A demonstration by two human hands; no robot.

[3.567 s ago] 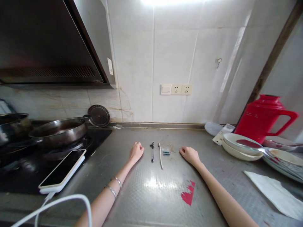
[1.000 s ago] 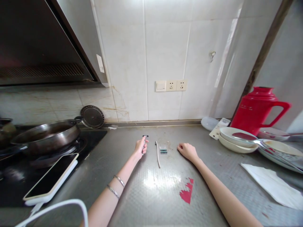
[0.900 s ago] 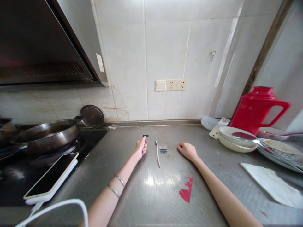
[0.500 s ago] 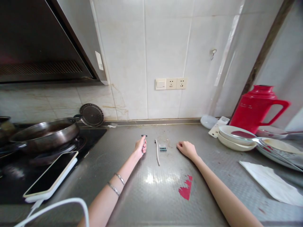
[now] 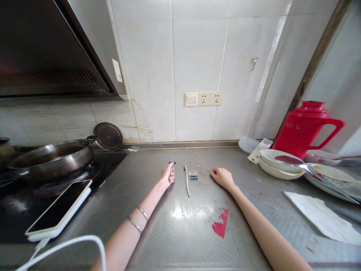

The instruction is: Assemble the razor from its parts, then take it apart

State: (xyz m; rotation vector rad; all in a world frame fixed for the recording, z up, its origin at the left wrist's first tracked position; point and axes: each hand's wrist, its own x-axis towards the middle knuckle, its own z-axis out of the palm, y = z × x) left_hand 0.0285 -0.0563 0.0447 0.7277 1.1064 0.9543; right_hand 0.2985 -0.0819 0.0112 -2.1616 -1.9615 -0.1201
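My left hand (image 5: 168, 174) is closed around a small razor (image 5: 172, 163), its thin dark head sticking up crosswise above the thumb. To the right of that hand lies a slender, slightly bent whitish stick (image 5: 187, 182) with a dark upper tip. Beside the stick are small teal-and-clear cartridge-like pieces (image 5: 193, 176), too small to make out fully. My right hand (image 5: 222, 177) rests as a loose fist on the metal countertop (image 5: 180, 241), to the right of these pieces. Its curled fingers show nothing held, and it touches none of the small items.
At left, a steel pan (image 5: 56, 154) sits on the black stove, with a phone (image 5: 59, 207) on a white charging block and a white cable (image 5: 93, 238). A red thermos (image 5: 301, 130), stacked bowls (image 5: 279, 169) and a white paper (image 5: 318, 216) stand at right. A torn red patch (image 5: 221, 226) lies in front.
Both hands hold practically the same pose and place, the razor still in my left hand. The whole view has shifted very slightly.
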